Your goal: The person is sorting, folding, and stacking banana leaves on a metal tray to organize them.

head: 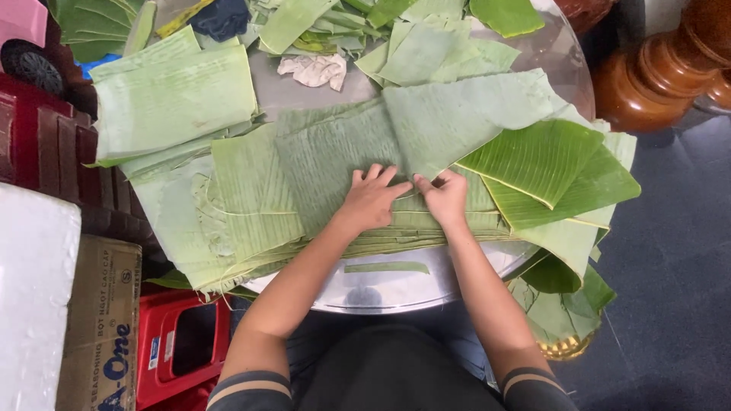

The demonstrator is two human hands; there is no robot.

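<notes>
**Flattening the top leaf on the stack**

Pale banana leaf piece (343,152) lies at the centre of the round metal tray (396,293), topping a layered stack. My left hand (371,199) presses it flat, palm down, fingers spread, grasping nothing. My right hand (444,196) pinches the leaf edge at its 9 o'clock. Step, as I judge it: aligning the sheet. Next move calls for steady, even smoothing without tearing. Darker green leaves (548,167) at 3 o'clock; crumpled cloth (314,70) at 12.
</notes>
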